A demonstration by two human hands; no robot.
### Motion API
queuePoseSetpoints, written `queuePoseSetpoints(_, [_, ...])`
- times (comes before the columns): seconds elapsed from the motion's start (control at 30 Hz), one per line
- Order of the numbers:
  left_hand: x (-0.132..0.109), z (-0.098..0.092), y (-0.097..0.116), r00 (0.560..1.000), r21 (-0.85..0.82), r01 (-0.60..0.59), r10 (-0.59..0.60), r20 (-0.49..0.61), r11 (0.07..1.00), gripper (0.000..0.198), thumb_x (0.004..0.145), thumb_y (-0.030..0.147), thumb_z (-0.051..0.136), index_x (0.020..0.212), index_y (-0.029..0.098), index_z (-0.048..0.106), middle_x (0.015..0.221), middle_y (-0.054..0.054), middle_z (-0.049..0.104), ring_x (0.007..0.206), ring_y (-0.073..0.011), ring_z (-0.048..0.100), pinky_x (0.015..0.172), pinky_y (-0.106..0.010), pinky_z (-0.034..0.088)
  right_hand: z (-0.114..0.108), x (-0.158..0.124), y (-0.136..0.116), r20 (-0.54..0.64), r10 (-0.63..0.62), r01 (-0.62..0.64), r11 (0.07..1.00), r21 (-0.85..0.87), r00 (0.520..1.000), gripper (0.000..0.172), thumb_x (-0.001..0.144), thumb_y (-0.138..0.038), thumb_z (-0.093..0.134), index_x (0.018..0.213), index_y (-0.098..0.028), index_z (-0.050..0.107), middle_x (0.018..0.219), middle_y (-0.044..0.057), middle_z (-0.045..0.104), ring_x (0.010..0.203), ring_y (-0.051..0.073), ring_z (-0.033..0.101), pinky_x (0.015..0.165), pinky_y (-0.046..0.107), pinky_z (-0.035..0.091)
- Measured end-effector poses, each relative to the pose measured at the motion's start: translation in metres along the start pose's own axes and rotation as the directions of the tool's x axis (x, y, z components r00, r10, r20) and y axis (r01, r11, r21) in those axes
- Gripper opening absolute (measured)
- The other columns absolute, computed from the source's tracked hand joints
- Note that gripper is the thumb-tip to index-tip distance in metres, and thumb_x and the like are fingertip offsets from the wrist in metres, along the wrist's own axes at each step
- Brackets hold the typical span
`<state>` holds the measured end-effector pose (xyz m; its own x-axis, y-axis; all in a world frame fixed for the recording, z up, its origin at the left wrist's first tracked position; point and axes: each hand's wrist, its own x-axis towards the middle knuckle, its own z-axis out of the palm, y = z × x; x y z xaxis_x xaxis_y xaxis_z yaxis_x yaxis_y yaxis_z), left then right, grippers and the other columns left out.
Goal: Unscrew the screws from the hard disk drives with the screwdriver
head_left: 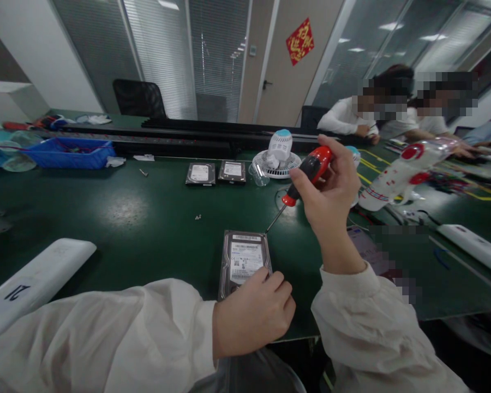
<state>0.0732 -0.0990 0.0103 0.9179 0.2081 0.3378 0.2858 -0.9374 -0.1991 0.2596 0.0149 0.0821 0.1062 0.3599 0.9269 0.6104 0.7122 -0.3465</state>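
Note:
A hard drive [245, 252] with a white label lies on the green table in front of me. My left hand [257, 311] rests over its near end, fingers curled round the right edge and holding it. In my right hand [339, 188] is a red and black screwdriver [310, 173], gripped by its handle. The shaft slants down to the left, and its tip meets the drive's far right corner. Whether the tip sits in a screw is too small to tell. Several small screws [198, 217] lie to the left beyond the drive.
Two more hard drives [200, 173] lie farther back, left of a white fan [280, 150]. A blue basket [71, 153] stands at the far left, a white case marked 21 [45, 273] near left. To the right are a white-and-red bottle-like object [387, 185] and people [352, 117] seated.

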Motion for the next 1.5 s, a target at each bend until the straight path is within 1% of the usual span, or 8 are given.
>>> queuePoseSetpoints(0.33, [-0.001,0.002,0.002,0.998,0.007,0.016,-0.015,-0.058,1.0,0.016,0.1,0.022,0.055,0.095,0.011,0.066,0.089,-0.007,0.06,0.084,-0.0233,0.053,0.072,-0.039,0.036,-0.001,-0.001,0.002,0.114,-0.007,-0.018,0.976,0.219,0.993,0.047,0.093,-0.032,0.056,0.139,-0.035,0.047,0.116,0.004,0.065,0.099,0.019,0.07,0.075,0.037,0.06])
queuePoseSetpoints(0.43, [-0.001,0.002,0.003,0.998,0.017,0.011,-0.01,-0.059,1.0,0.017,0.1,0.022,0.055,0.097,0.01,0.067,0.089,-0.007,0.061,0.084,-0.023,0.053,0.072,-0.039,0.036,-0.001,-0.001,0.001,0.076,-0.021,0.012,0.993,0.119,0.997,0.046,0.088,-0.034,0.067,0.131,-0.033,0.052,0.117,0.004,0.062,0.101,0.02,0.067,0.084,0.041,0.058])
queuePoseSetpoints(0.57, [0.0,0.002,0.003,0.998,0.017,0.008,-0.007,-0.057,1.0,0.017,0.1,0.023,0.055,0.096,0.01,0.067,0.089,-0.007,0.061,0.084,-0.023,0.053,0.072,-0.039,0.036,-0.002,0.001,0.0,0.002,-0.061,0.061,0.998,-0.011,0.998,0.052,0.078,-0.032,0.079,0.126,-0.032,0.06,0.115,0.003,0.063,0.095,0.018,0.062,0.078,0.037,0.054])
queuePoseSetpoints(0.8, [0.0,0.001,0.003,0.998,0.012,0.008,-0.007,-0.06,1.0,0.017,0.1,0.024,0.057,0.095,0.01,0.067,0.088,-0.007,0.06,0.084,-0.023,0.053,0.071,-0.038,0.037,-0.005,0.0,-0.009,0.078,0.08,-0.09,0.987,0.131,0.994,0.047,0.09,-0.02,0.058,0.137,-0.023,0.059,0.126,0.009,0.067,0.109,0.022,0.067,0.092,0.043,0.054])
queuePoseSetpoints(1.0, [0.001,0.002,0.002,0.997,0.012,0.012,-0.011,-0.073,1.0,0.016,0.099,0.023,0.057,0.094,0.011,0.067,0.087,-0.007,0.06,0.083,-0.0229,0.053,0.071,-0.038,0.037,-0.004,0.001,-0.009,0.006,0.028,-0.027,0.998,-0.056,1.0,0.049,0.081,-0.031,0.078,0.128,-0.024,0.063,0.124,0.008,0.065,0.098,0.02,0.064,0.085,0.04,0.056])
queuePoseSetpoints(1.13, [0.001,0.002,0.001,0.997,0.015,0.013,-0.012,-0.074,1.0,0.017,0.099,0.022,0.056,0.095,0.01,0.067,0.087,-0.007,0.06,0.083,-0.0228,0.053,0.072,-0.038,0.037,-0.005,0.0,-0.008,0.024,0.061,-0.06,0.998,-0.025,0.998,0.048,0.086,-0.027,0.069,0.133,-0.022,0.062,0.122,0.008,0.067,0.1,0.021,0.066,0.089,0.043,0.058])
queuePoseSetpoints(1.27, [0.0,0.001,0.002,0.997,0.015,0.013,-0.012,-0.072,1.0,0.018,0.1,0.023,0.055,0.096,0.01,0.067,0.088,-0.007,0.06,0.084,-0.023,0.053,0.073,-0.039,0.037,-0.006,-0.001,-0.007,0.065,0.119,-0.121,0.993,0.016,0.991,0.049,0.091,-0.024,0.059,0.14,-0.023,0.057,0.12,0.008,0.068,0.094,0.02,0.068,0.081,0.041,0.06])
queuePoseSetpoints(1.5, [-0.001,0.001,0.002,0.998,0.019,0.01,-0.008,-0.066,1.0,0.017,0.099,0.022,0.055,0.096,0.01,0.067,0.088,-0.007,0.06,0.083,-0.0232,0.052,0.072,-0.039,0.037,-0.003,0.0,-0.008,0.031,0.016,-0.014,0.997,-0.071,0.999,0.048,0.086,-0.03,0.073,0.131,-0.025,0.058,0.123,0.008,0.063,0.094,0.018,0.065,0.078,0.037,0.06])
